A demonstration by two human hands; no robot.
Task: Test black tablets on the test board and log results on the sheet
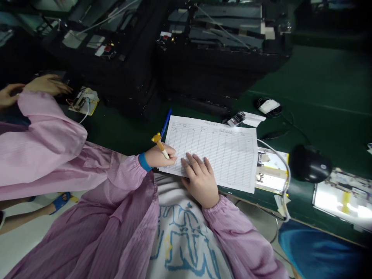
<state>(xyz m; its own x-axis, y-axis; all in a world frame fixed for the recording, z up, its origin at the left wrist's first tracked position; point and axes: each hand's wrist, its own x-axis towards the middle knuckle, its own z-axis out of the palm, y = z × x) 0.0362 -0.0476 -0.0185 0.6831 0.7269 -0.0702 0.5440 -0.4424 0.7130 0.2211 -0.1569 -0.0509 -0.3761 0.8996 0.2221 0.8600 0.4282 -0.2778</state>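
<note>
My left hand (154, 157), with a blue band at the wrist, is closed around a pen (161, 145) that has a yellow bear-shaped top. That hand rests on the left edge of a printed table form (232, 157), and the pen's tip is hidden by my fingers. Flat on the lower middle of the sheet lies my right hand (202, 182), fingers spread and holding nothing. A blue pen (166, 122) lies by the sheet's upper left corner. Touching its top edge is a small device with a screen (236, 118).
Black stacked panels (203, 69) stand behind the form. To the right are lit panels (345, 193), a black rounded device (310, 163), a white cable (286, 166) and a coiled black cable (270, 107). At left, a co-worker's hands (46, 84) are near a small circuit assembly (84, 101).
</note>
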